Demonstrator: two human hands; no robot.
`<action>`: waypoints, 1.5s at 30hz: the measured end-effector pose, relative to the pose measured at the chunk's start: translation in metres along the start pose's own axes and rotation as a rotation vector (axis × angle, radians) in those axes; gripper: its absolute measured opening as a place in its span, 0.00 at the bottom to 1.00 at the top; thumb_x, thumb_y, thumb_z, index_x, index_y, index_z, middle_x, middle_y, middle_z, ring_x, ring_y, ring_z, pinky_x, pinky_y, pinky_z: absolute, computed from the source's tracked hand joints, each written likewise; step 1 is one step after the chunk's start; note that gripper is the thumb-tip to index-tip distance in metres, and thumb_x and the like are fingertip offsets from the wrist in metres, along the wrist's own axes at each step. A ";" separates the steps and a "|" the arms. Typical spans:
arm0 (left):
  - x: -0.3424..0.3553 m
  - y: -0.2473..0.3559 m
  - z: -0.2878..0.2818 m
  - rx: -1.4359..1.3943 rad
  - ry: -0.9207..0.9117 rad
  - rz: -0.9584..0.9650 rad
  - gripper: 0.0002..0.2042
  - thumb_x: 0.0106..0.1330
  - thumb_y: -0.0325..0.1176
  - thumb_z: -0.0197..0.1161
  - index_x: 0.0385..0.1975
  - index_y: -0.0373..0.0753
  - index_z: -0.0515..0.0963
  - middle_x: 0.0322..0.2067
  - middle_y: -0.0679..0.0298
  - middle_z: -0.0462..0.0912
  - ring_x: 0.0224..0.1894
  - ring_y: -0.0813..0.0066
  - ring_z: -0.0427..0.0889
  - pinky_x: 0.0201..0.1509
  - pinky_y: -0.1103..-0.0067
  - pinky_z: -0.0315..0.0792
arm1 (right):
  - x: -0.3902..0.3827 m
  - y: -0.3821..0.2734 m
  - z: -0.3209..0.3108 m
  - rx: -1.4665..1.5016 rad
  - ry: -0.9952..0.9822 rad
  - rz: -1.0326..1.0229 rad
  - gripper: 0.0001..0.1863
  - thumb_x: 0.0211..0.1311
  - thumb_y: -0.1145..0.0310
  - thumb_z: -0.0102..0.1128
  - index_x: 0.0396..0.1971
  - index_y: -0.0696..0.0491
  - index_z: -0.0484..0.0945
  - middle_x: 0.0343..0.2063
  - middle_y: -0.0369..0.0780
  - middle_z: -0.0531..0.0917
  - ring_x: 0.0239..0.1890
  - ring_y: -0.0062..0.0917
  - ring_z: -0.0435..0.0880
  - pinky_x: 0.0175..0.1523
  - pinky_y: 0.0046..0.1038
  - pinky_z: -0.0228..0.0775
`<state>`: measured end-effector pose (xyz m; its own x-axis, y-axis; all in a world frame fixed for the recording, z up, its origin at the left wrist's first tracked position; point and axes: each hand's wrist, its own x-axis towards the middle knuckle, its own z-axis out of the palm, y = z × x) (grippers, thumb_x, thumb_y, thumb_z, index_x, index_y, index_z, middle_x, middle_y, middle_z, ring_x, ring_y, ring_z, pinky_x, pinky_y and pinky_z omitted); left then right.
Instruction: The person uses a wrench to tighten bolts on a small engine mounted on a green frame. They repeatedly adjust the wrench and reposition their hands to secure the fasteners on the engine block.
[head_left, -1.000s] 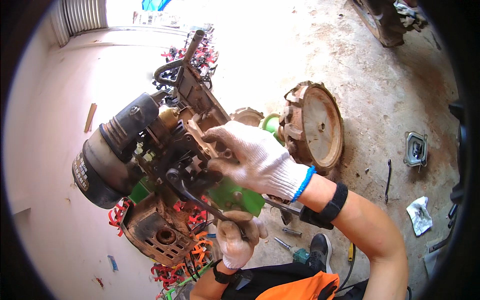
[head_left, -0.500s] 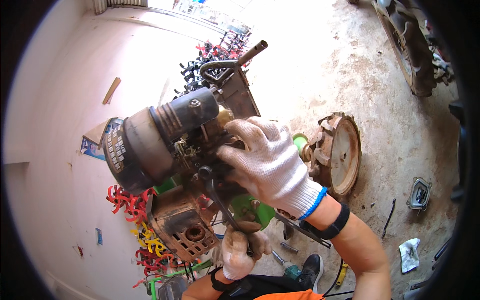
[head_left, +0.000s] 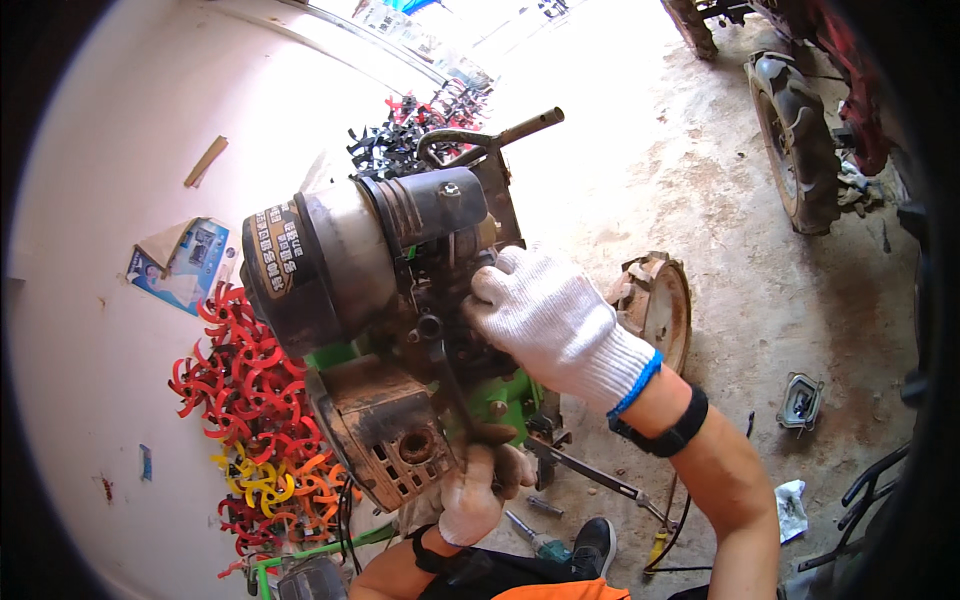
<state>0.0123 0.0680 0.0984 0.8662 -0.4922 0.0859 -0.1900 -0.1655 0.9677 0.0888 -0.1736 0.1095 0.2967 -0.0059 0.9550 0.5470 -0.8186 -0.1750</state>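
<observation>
A small engine (head_left: 380, 300) of a green tiller stands in front of me, with a black cylindrical air cleaner (head_left: 330, 262) and a rusty muffler box (head_left: 385, 432). My right hand (head_left: 545, 320), in a white knit glove, presses on the engine's right side behind the air cleaner. My left hand (head_left: 475, 492), in a dirty white glove, grips the lower end of a dark tool handle (head_left: 450, 385) that reaches up into the engine. What the tool's tip sits on is hidden.
Red, yellow and orange tiller blades (head_left: 250, 420) lie heaped by the pale wall at left. A rusty metal wheel (head_left: 660, 305) stands right of the engine. A tractor tyre (head_left: 795, 135) is at top right. Loose tools (head_left: 590, 470), a screwdriver (head_left: 535, 535) and a rag (head_left: 792, 505) lie on the concrete.
The view has swung so the engine sits higher and more central. My right hand stays on the engine's right side; my left hand keeps its grip on the tool handle.
</observation>
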 end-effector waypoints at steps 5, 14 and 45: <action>0.004 -0.001 -0.004 0.006 -0.027 -0.009 0.23 0.89 0.54 0.42 0.58 0.38 0.72 0.15 0.63 0.68 0.24 0.67 0.73 0.41 0.67 0.76 | 0.014 0.017 -0.005 0.095 -0.114 -0.153 0.03 0.53 0.70 0.65 0.28 0.48 0.86 0.36 0.35 0.83 0.43 0.32 0.84 0.46 0.35 0.77; 0.009 -0.008 0.004 0.012 -0.016 -0.024 0.20 0.89 0.49 0.47 0.58 0.37 0.73 0.16 0.63 0.71 0.21 0.72 0.72 0.38 0.69 0.76 | 0.015 0.019 -0.012 0.035 -0.222 -0.149 0.03 0.56 0.69 0.67 0.30 0.47 0.86 0.38 0.35 0.85 0.45 0.30 0.85 0.50 0.35 0.79; -0.001 0.013 0.013 0.144 0.202 -0.102 0.18 0.85 0.42 0.52 0.58 0.32 0.77 0.24 0.67 0.74 0.17 0.78 0.69 0.22 0.76 0.67 | -0.033 -0.021 -0.002 0.308 0.074 0.408 0.18 0.62 0.68 0.76 0.52 0.51 0.87 0.41 0.44 0.86 0.45 0.44 0.87 0.49 0.41 0.81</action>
<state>0.0026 0.0550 0.1076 0.9563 -0.2882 0.0494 -0.1484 -0.3328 0.9312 0.0664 -0.1577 0.0825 0.4840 -0.3392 0.8067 0.6066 -0.5344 -0.5886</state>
